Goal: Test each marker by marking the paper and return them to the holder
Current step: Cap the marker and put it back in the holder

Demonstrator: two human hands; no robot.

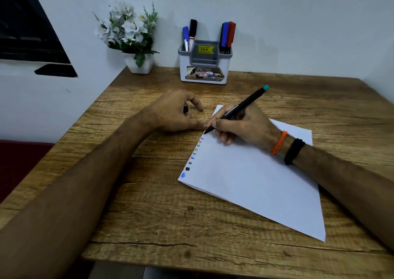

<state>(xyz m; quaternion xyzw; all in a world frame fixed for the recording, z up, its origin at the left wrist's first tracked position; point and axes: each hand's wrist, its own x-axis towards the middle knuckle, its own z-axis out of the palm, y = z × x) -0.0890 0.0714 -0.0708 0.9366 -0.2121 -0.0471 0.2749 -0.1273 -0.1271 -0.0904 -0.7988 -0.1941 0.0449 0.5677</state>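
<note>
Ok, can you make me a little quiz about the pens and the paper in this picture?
1. True or false: the right hand presses the pen tip to the paper.
2. Which end colour has the pen being used? A red, B teal, C yellow.
3. Fill in: the holder stands at the back of the table, beside a pot of white ____.

Key
1. True; the tip sits at the top of the row of coloured marks.
2. B.
3. Flowers.
</note>
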